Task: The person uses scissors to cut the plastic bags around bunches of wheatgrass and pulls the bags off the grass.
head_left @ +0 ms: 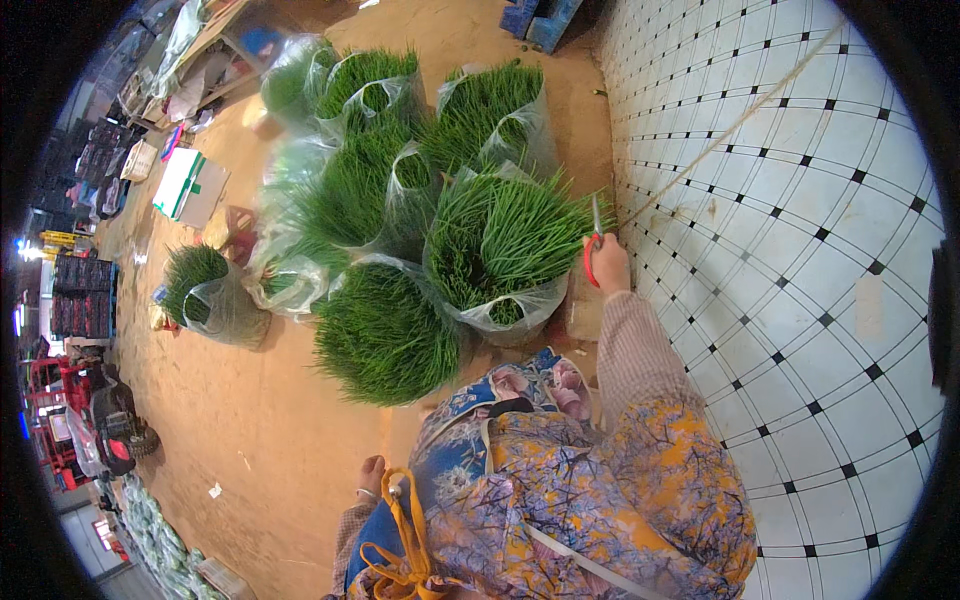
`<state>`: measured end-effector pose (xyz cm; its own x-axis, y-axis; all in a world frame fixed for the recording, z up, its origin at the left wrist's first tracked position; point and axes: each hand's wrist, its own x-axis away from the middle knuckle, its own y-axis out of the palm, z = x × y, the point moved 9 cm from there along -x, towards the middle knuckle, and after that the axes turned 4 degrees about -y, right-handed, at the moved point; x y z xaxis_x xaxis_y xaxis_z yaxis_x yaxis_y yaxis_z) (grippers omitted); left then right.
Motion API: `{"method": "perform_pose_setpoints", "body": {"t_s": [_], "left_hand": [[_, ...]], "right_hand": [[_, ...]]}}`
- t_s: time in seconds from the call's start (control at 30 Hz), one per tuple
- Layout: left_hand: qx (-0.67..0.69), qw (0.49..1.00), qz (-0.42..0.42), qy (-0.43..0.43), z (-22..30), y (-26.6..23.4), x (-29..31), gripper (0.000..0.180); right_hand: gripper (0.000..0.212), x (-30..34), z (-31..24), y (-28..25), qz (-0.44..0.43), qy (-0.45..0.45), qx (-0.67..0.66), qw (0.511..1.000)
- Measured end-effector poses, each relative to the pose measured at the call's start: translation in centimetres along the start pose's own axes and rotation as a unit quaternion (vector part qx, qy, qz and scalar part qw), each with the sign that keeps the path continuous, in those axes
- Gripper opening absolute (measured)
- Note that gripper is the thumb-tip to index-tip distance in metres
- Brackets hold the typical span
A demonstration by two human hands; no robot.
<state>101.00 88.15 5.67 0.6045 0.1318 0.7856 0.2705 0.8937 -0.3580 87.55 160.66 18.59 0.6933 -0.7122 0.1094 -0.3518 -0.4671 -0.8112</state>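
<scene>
In my right hand [612,268] is a pair of red-handled scissors [592,262], its metal blades pointing away from me. The blades are at the right edge of a clear plastic bag [540,303] packed with long, thin green stalks [515,230] like chives, standing upright. My left hand [371,480] hangs low beside my apron, away from the bags; its fingers are too small and foreshortened to read. Nearer me and to the left, another full bag of the greens [388,335] leans against the first.
Several more bags of greens [375,180] crowd the brown floor [270,420] beyond, with one bag [215,300] apart on the left. A white tiled wall [780,250] rises close on my right. A white-and-green box [190,188] and a red vehicle [90,420] stand farther left.
</scene>
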Motion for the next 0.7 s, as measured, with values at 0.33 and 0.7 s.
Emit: {"method": "perform_pose_setpoints", "body": {"t_s": [0.33,0.7], "left_hand": [[-0.026,0.998,0.021,0.049,-2.4,-1.6,-2.1,0.033],[-0.005,0.999,0.034,0.021,9.2,1.8,3.5,0.032]], "right_hand": [[0.044,8.3,6.9,1.1,0.036,0.006,0.067,0.997],[0.041,3.8,3.4,0.8,0.038,-0.079,-0.063,0.994]]}}
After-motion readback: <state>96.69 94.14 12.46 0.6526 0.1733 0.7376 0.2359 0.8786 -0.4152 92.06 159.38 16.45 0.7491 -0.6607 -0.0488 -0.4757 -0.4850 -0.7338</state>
